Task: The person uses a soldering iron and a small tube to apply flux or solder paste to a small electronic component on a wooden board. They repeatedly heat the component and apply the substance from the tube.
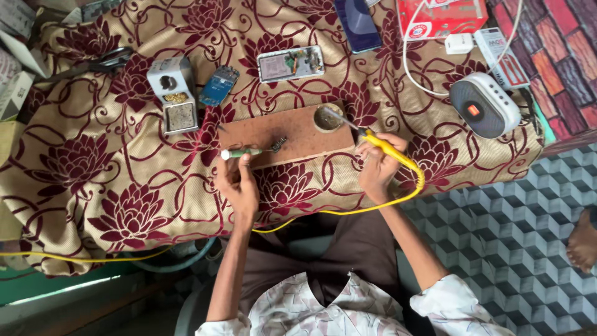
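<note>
My right hand (377, 163) grips a yellow-handled soldering iron (380, 142), its metal tip reaching into a small round tin (328, 117) on a brown wooden board (286, 132). My left hand (237, 183) holds a thin green-handled tool (244, 152) flat on the board, its tip touching a small dark part (278, 144). The iron's yellow cord (398, 199) loops down past my right wrist and off to the left.
On the maroon flowered cloth (112, 186) lie a grey iron stand (175, 93), a blue circuit board (219, 86), an opened phone (291, 63), a dark phone (357, 23), a red box (440, 17), a white charger (459, 43) and a round speaker (484, 104). Someone's foot (583, 241) is at right.
</note>
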